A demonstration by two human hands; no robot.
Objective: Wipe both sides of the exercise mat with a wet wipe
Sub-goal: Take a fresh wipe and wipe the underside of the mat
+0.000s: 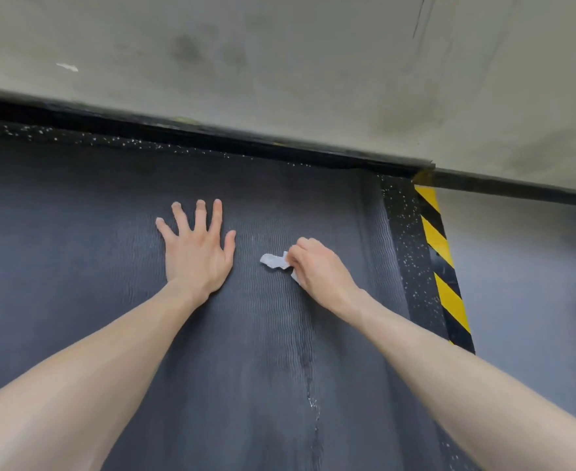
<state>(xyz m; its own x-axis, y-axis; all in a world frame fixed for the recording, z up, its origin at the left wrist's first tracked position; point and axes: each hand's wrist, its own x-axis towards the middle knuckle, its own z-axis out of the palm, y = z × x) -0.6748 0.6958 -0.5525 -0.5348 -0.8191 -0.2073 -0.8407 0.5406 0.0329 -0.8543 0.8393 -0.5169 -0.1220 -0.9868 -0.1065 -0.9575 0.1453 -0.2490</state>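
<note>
Right hand (320,270) fingers pinch crumpled white wet wipe (273,261) on dark grey ribbed foam exercise mat (263,351) | left hand (196,248) flat, fingers released, left of wipe

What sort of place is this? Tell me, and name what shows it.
Probably a gym or workout room: a dark exercise mat lies on black speckled rubber flooring, beside black-and-yellow hazard tape, below a bare concrete wall. The right hand grips a wet wipe.
</note>
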